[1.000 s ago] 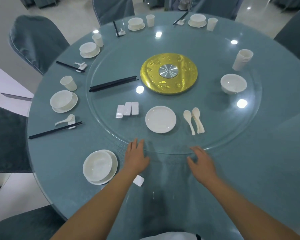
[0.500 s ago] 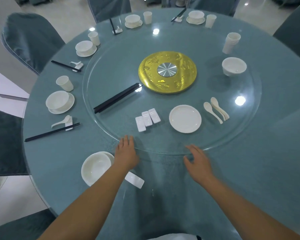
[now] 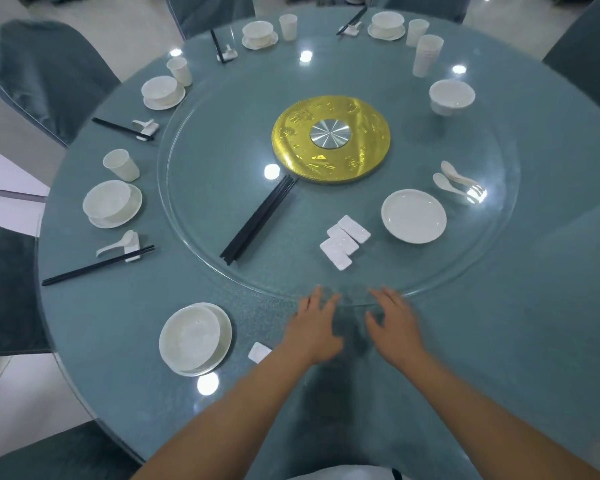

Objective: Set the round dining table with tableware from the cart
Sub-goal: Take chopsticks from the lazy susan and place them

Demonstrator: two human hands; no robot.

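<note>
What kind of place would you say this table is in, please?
Most likely a restaurant or banquet hall. A big round table carries a glass turntable with a gold centre disc, identical place settings ring the edge, such as this bowl on a plate, and the chairs wear matching fabric covers.

Worktop (image 3: 499, 341): glossy glass over matt teal cloth. Turntable (image 3: 201, 209): clear, smooth glass. Hub (image 3: 330, 139): embossed gold foil, brushed-metal centre. Plate (image 3: 413, 216), at 4 o'clock from hub: glazed white ceramic. Chopsticks (image 3: 257, 221): matt black.
</note>
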